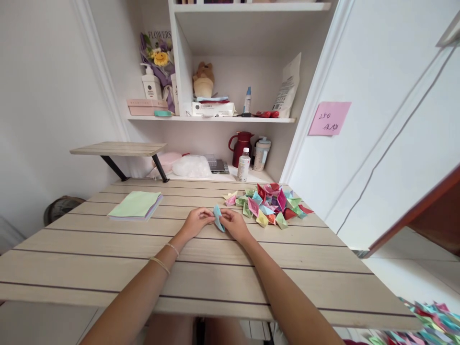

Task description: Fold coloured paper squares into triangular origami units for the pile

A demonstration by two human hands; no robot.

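Note:
Between my two hands a light blue folded paper boat (218, 220) is held just above the middle of the wooden table (215, 282). My left hand (197, 221) pinches its left side with thumb and fingers. On the other side, my right hand (234, 223) grips the paper, fingers closed on it. To the right of my hands lies a heap of folded paper boats (268, 203) in red, pink, green, yellow and blue. A stack of square paper sheets (135, 205), light green on top, rests to the left.
A small raised shelf (120, 148) on black legs stands at the back left. Behind the table are a white bottle (243, 165), a red jug (241, 147) and a tumbler (262, 154). More folded paper (431, 321) lies at lower right, beyond the table's edge.

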